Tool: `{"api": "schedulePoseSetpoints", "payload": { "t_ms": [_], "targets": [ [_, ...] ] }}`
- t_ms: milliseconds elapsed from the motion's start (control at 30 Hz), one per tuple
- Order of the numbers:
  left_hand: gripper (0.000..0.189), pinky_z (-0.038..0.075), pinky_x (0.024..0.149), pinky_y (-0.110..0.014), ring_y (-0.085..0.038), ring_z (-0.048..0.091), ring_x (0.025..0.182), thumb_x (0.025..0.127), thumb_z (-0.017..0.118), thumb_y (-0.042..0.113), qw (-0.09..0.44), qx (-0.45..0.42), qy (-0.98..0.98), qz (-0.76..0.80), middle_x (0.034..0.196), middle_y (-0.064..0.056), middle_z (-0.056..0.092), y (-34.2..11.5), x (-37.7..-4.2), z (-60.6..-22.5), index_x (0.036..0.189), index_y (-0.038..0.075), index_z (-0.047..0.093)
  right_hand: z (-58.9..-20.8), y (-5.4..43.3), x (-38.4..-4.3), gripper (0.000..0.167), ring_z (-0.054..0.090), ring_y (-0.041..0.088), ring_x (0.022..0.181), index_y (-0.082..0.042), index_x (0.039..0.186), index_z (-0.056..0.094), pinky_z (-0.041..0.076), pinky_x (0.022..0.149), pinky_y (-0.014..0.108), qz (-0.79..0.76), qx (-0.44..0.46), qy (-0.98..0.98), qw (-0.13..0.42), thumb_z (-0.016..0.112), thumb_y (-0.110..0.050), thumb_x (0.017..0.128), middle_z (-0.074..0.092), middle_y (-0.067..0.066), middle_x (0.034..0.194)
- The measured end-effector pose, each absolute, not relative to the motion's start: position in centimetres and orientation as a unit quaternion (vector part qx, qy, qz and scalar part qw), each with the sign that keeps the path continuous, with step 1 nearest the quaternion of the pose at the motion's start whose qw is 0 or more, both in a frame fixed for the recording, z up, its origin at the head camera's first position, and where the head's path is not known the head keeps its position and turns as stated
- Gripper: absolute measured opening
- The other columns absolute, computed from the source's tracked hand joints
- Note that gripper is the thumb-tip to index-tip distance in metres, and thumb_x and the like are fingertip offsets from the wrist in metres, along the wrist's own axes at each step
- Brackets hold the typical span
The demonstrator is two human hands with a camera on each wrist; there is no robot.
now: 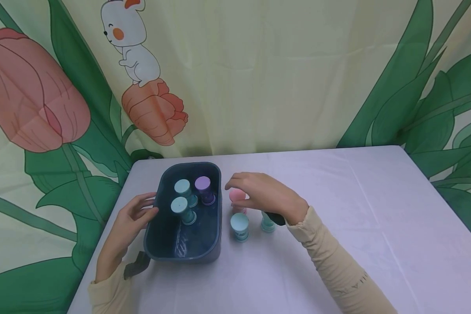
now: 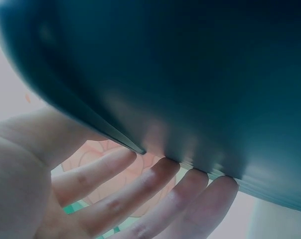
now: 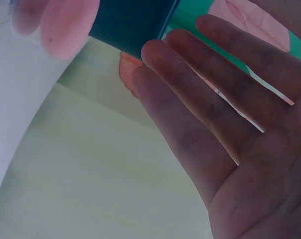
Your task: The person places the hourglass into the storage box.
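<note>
My left hand [image 1: 131, 220] is at the left side of a dark blue plastic bin [image 1: 216, 244], its straight fingertips against the outer wall [image 2: 190, 89]. Inside the bin stand two light blue spool-shaped pieces [image 1: 180, 205] and a purple one [image 1: 203, 184]. Over a pink spool-shaped piece [image 1: 237, 195] on the table reaches my right hand [image 1: 264, 192], fingers extended. In the right wrist view the pink piece [image 3: 71, 25] shows apart from those fingers [image 3: 175, 114]. Beside it stand a light blue piece [image 1: 240, 223] and a pale green-blue one [image 1: 267, 223], the latter partly hidden by my wrist.
A white cloth covers the table [image 1: 337, 261], with the bin on its left part. Behind the table hangs a curtain [image 1: 278, 87] printed with a rabbit, tulips and leaves. Dark wrist bands sit at both beige sleeves [image 1: 337, 266].
</note>
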State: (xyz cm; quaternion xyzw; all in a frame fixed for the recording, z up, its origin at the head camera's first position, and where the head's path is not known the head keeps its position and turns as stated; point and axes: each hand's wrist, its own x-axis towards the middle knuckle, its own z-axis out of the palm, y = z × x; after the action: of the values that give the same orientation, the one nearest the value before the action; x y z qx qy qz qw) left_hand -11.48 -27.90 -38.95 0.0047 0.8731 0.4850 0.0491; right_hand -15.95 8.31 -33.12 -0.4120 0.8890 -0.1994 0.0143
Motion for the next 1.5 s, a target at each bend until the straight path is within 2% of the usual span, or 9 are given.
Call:
{"api": "schedulePoseSetpoints", "payload": {
  "t_ms": [167,367,600,733,1133,1500],
  "targets": [
    [0.057,0.051,0.094,-0.056,-0.042,0.053,0.128,0.1,0.059,0.037,0.048,0.006,0.873,0.486,0.146,-0.02,0.05,-27.8,-11.5,-38.9,0.149,0.014,0.041,-33.8,9.2,-15.6,0.027,0.064,0.014,0.106,-0.011,0.115,0.07,0.052,0.094,0.032,-0.212,-0.406,0.889,0.003,0.075,-0.018,0.089,0.068,0.0,0.112],
    [0.055,0.05,0.094,-0.058,-0.043,0.053,0.128,0.1,0.059,0.033,0.046,0.008,0.872,0.487,0.145,-0.021,0.05,-27.8,-11.5,-39.0,0.148,0.013,0.042,-34.5,10.2,-15.3,0.036,0.066,0.015,0.105,-0.009,0.117,0.07,0.053,0.093,0.033,-0.202,-0.391,0.898,-0.002,0.079,-0.024,0.086,0.069,0.001,0.112],
    [0.055,0.05,0.094,-0.058,-0.043,0.053,0.128,0.1,0.059,0.033,0.045,0.007,0.873,0.486,0.145,-0.022,0.05,-27.8,-11.5,-39.0,0.148,0.012,0.042,-35.2,11.2,-15.0,0.04,0.065,0.016,0.106,-0.008,0.12,0.069,0.053,0.093,0.033,-0.182,-0.377,0.908,0.008,0.079,-0.026,0.086,0.068,0.0,0.114],
    [0.055,0.05,0.094,-0.057,-0.043,0.054,0.127,0.1,0.059,0.032,0.044,0.007,0.873,0.486,0.144,-0.022,0.051,-27.8,-11.6,-39.0,0.148,0.012,0.042,-35.5,11.7,-14.8,0.04,0.065,0.016,0.106,-0.009,0.12,0.069,0.054,0.092,0.034,-0.185,-0.367,0.912,0.014,0.08,-0.023,0.084,0.068,0.0,0.113],
    [0.057,0.049,0.095,-0.059,-0.043,0.053,0.128,0.1,0.06,0.035,0.045,0.002,0.872,0.487,0.145,-0.022,0.05,-27.8,-11.6,-39.0,0.148,0.013,0.042,-36.5,13.4,-14.1,0.04,0.065,0.015,0.106,-0.01,0.119,0.068,0.053,0.091,0.035,-0.178,-0.346,0.921,0.021,0.08,-0.027,0.085,0.067,-0.001,0.116],
    [0.058,0.05,0.095,-0.057,-0.042,0.053,0.129,0.099,0.061,0.037,0.05,0.005,0.868,0.493,0.146,-0.02,0.05,-27.9,-11.5,-39.0,0.149,0.015,0.041,-37.1,14.1,-13.8,0.039,0.067,0.016,0.104,-0.01,0.118,0.069,0.053,0.092,0.036,-0.204,-0.341,0.916,0.048,0.08,-0.026,0.084,0.068,-0.002,0.115]
  ]
}}
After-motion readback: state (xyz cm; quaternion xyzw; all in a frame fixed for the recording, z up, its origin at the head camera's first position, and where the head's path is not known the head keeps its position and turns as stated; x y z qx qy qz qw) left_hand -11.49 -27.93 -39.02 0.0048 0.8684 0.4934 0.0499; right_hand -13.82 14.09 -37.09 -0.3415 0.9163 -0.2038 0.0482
